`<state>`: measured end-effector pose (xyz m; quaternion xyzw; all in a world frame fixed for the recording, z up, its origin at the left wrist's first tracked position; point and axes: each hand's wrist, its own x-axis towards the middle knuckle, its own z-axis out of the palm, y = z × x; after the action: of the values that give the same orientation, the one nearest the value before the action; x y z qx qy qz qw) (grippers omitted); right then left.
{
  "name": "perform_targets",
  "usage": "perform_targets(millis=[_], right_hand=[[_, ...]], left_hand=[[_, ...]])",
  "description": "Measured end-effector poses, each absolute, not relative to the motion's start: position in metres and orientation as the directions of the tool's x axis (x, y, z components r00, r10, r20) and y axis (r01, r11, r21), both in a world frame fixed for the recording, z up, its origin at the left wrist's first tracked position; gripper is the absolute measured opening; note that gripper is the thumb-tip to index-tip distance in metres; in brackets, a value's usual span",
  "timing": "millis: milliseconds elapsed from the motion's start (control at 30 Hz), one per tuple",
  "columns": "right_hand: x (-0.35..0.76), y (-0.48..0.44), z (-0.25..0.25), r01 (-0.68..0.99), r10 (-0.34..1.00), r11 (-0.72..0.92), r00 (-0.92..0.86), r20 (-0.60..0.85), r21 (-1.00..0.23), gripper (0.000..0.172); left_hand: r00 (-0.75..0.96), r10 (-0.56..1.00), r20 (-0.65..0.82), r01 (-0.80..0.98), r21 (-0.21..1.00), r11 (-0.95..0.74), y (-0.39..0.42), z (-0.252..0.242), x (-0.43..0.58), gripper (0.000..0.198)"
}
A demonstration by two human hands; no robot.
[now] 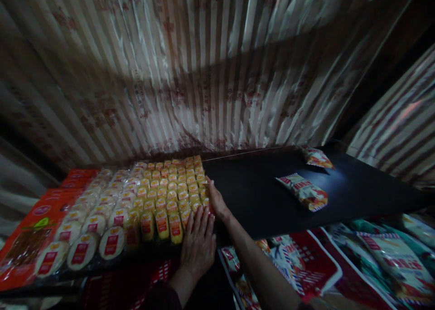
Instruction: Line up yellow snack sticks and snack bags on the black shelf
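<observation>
Rows of small yellow wrapped snacks (171, 196) with red labels stand packed in a block on a black shelf (251, 201). My left hand (199, 239) lies with fingers stretched out against the front right corner of this block. Along its right side rests my right hand (217, 201), fingers extended and partly hidden by the packets. Neither hand is closed around anything. To the left of the yellow block are rows of round, pale wrapped snacks (112, 243) with red labels.
Orange packages (30, 228) lie at the far left. Two printed snack bags (302, 191) rest on the shelf at right. Below are a red basket (314, 264) and more bags (394, 264). Striped corrugated sheeting (217, 74) rises behind the shelf.
</observation>
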<state>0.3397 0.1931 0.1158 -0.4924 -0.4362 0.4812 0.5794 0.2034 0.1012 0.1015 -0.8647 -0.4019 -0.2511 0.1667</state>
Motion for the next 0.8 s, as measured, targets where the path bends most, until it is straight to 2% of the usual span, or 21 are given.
perform_targets(millis=[300, 567, 800], right_hand=[[0.363, 0.234, 0.119, -0.131, 0.963, 0.001, 0.266, -0.034, -0.991, 0.074], [0.368, 0.261, 0.129, -0.151, 0.973, 0.011, 0.228, -0.024, -0.988, 0.078], [0.361, 0.272, 0.13, -0.243, 0.993, -0.024, 0.105, -0.051, -0.97, 0.075]], left_hand=[[0.555, 0.604, 0.571, 0.787, -0.125, -0.605, 0.101, 0.104, 0.204, 0.059], [0.566, 0.601, 0.565, 0.787, -0.152, -0.598, 0.101, 0.107, 0.204, 0.06], [0.563, 0.591, 0.577, 0.789, -0.162, -0.593, 0.101, 0.105, 0.205, 0.058]])
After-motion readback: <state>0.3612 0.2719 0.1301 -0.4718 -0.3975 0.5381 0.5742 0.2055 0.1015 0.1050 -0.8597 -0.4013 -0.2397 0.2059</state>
